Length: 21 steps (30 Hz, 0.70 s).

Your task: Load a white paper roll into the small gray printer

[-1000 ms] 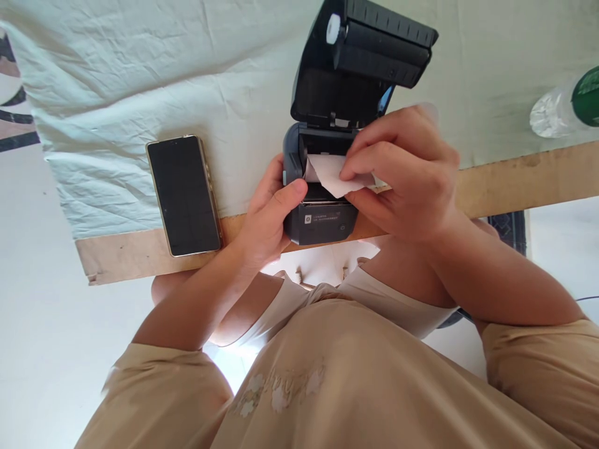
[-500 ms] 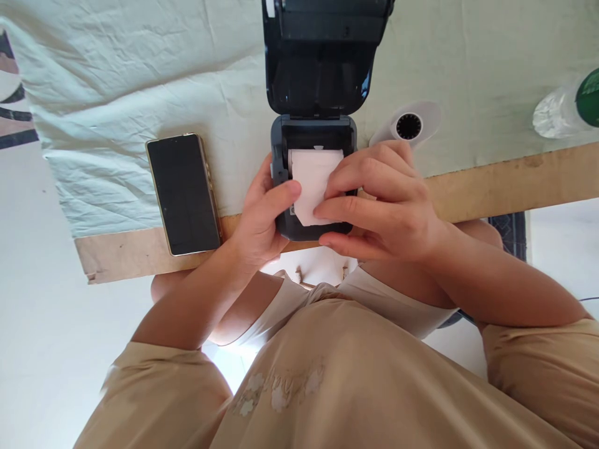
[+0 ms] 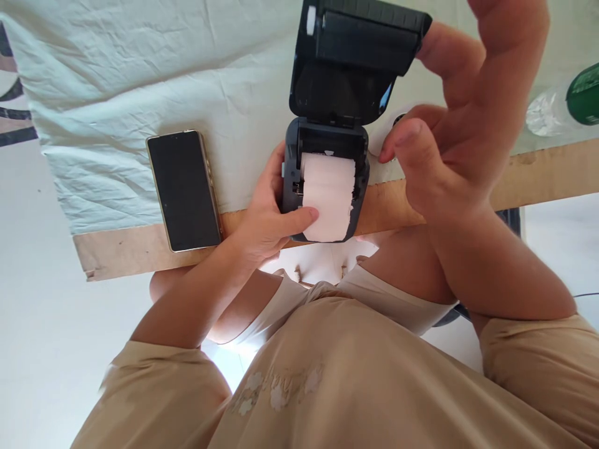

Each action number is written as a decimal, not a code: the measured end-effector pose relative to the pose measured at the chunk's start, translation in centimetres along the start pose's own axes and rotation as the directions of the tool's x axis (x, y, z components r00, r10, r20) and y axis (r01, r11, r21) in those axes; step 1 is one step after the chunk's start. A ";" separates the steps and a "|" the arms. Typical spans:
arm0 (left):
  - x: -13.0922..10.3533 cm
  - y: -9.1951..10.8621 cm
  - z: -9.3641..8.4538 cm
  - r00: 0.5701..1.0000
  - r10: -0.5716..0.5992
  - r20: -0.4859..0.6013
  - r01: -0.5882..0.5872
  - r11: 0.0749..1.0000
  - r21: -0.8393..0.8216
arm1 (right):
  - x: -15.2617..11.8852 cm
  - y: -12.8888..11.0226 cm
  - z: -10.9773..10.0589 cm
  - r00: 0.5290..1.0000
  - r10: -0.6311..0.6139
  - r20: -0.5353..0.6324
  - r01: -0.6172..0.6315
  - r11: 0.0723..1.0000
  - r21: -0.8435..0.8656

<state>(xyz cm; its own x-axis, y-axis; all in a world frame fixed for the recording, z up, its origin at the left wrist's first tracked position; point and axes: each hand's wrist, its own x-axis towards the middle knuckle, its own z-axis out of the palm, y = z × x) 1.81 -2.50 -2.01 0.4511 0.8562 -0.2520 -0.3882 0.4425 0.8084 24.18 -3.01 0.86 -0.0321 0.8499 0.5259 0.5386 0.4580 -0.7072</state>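
Observation:
My left hand (image 3: 276, 215) grips a small black portable printer (image 3: 292, 187) by its left side, thumb pressing the white paper strip (image 3: 330, 196) that comes off the roll inside. The strip lies over the printer's front edge, and its right edge is ragged. The printer's hinged lid (image 3: 346, 87) stands open. My right hand (image 3: 463, 125) is raised to the right of the lid with fingers apart; one fingertip meets or passes behind the lid's upper right corner. Mostly hidden behind this hand is a second white paper roll (image 3: 378, 143).
A dark-screened phone (image 3: 185, 190) lies on the pale green cloth (image 3: 116, 81) to the left. At the right, a clear bottle with a green label (image 3: 584, 96) lies near the table's bare wooden edge (image 3: 552, 165). My legs are below the edge.
My right hand has left the paper and moved up and right to the lid. The printer has shifted slightly right, its lid now leaning right. More paper hangs toward me, under my left thumb.

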 end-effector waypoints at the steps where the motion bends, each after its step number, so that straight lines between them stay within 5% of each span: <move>1: 0.2 -0.2 -0.3 1.000 0.009 0.011 -0.009 1.000 -0.003 | 0.1 0.3 0.2 0.997 -0.081 -0.016 0.081 0.996 0.020; 5: 1.2 -1.6 -1.6 0.989 0.100 0.108 -0.100 0.995 -0.005 | 0.4 1.2 1.0 0.930 -0.353 -0.103 0.345 0.934 -0.089; 14: 2.1 -2.4 -2.1 0.984 0.136 0.116 -0.136 0.991 -0.010 | -0.2 0.6 0.7 0.961 -0.272 0.057 0.277 0.924 -0.264; 17: 2.1 -2.2 -2.0 0.981 0.154 0.116 -0.152 0.988 -0.021 | -0.4 0.8 0.6 0.935 -0.328 0.136 0.353 0.899 -0.259; 21: 2.0 -2.2 -1.8 0.985 0.149 0.091 -0.147 0.989 -0.032 | -0.5 0.6 0.9 0.905 -0.414 0.101 0.420 0.827 -0.373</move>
<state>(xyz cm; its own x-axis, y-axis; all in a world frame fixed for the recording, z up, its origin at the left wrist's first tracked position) 2.10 -1.28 -5.28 0.4591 0.8849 -0.0792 -0.4761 0.3203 0.8190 23.75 -2.90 -0.29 -0.3371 0.6056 0.7209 0.7460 0.6389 -0.1878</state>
